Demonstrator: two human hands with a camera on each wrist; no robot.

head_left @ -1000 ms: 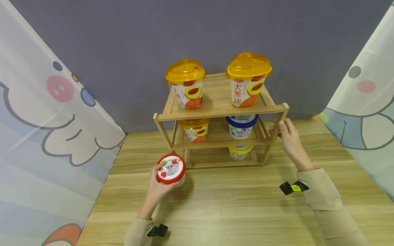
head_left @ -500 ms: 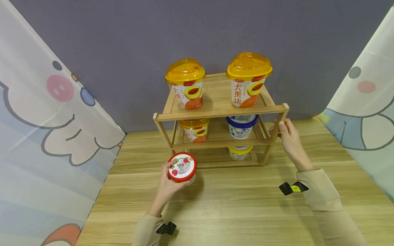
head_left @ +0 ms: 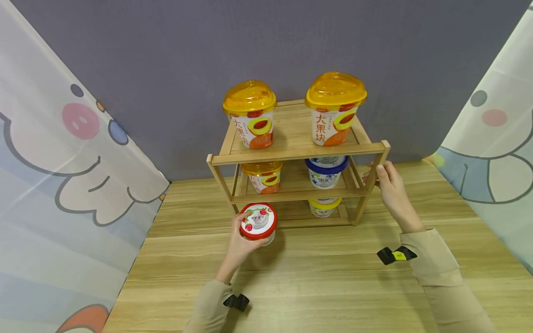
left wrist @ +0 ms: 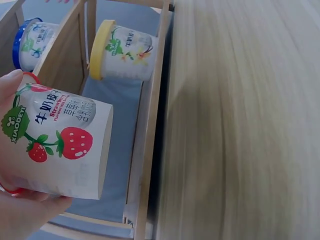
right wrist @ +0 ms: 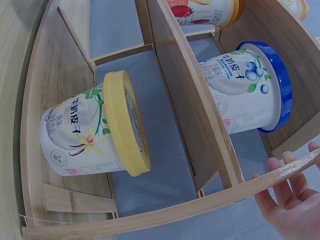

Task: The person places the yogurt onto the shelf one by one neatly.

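Note:
My left hand [head_left: 240,245] grips a strawberry yogurt cup [head_left: 258,222] with a red-rimmed lid, just in front of the lower left of a wooden shelf rack [head_left: 300,149]. In the left wrist view, the white cup [left wrist: 60,142] with printed strawberries appears beside the bottom shelf, above the table. My right hand [head_left: 390,192] holds the rack's front right post, its fingers [right wrist: 282,190] reaching behind the wood. A yellow-lidded vanilla yogurt cup [right wrist: 85,130] stands on the bottom shelf at the right. On the middle shelf is a blue-lidded blueberry yogurt cup [right wrist: 245,87].
Two yellow-domed peach yogurt cups [head_left: 253,114] stand on the top shelf, and a similar peach cup [head_left: 264,178] on the middle shelf's left. The rack stands on a wooden table [head_left: 325,277] before a grey wall [head_left: 191,69]. Cartoon-print curtains [head_left: 75,171] flank both sides.
My left hand has carried the strawberry yogurt cup rightward and slightly farther from me, from left of the rack to before its bottom shelf. My right hand has stayed at the post.

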